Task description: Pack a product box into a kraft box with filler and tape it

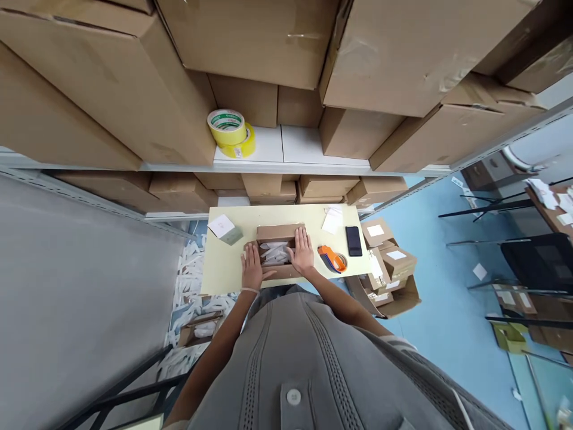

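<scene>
When the view drops to the table (224, 272), where is the open box (276, 233)?

Directly ahead of the body, its long side running across, with white packets (274, 254) inside.

And the hands?

Both lie open and flat, touching the box without gripping: left hand (253, 267) on its near corner, right hand (301, 251) on its right edge. A tape dispenser (332, 259) sits just right.

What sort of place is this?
Probably a packing room or small warehouse: brown cartons fill the shelving, a tape dispenser sits on the table, and labelled boxes are stacked beside it.
</scene>
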A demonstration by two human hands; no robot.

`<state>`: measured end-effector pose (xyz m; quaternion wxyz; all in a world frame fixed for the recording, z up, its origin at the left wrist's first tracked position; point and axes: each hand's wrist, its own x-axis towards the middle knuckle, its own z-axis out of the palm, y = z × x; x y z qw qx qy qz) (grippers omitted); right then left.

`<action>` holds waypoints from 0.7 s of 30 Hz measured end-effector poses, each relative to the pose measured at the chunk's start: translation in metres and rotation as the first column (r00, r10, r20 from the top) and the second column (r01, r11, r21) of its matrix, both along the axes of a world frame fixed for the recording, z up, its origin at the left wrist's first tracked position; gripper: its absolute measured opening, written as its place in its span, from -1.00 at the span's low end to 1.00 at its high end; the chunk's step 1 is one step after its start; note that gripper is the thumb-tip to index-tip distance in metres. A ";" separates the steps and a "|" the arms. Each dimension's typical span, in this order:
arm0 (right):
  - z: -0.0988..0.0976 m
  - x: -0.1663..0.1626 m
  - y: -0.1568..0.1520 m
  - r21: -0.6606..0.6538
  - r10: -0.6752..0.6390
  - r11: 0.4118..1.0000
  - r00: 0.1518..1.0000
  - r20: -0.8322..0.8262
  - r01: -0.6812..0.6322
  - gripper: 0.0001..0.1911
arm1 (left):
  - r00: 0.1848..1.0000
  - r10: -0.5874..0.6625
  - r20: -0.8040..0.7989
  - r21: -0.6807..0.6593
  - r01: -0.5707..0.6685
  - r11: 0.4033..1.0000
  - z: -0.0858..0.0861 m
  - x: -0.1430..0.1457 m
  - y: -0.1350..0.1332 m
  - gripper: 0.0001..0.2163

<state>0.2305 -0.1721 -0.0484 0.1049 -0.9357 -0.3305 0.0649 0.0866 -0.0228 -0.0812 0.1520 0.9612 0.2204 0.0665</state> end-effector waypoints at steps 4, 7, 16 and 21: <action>0.001 0.000 0.000 0.020 -0.002 1.000 0.999 -0.039 0.003 -0.21 | 0.999 0.010 -0.031 0.003 -0.009 1.000 0.003 0.000 -0.001 -0.01; 0.000 0.001 0.000 0.029 -0.007 1.000 0.999 -0.046 0.008 -0.22 | 0.999 0.006 -0.048 0.001 -0.006 1.000 0.004 0.001 -0.001 -0.03; 0.004 0.002 -0.010 0.056 0.016 0.998 1.000 -0.022 -0.014 -0.29 | 0.996 0.008 -0.091 0.006 -0.007 1.000 0.017 0.004 -0.005 -0.16; 0.038 -0.008 0.038 0.144 -0.042 0.989 0.999 0.008 0.040 -0.18 | 0.998 0.022 -0.061 -0.036 -0.025 0.999 0.024 0.006 -0.009 -0.19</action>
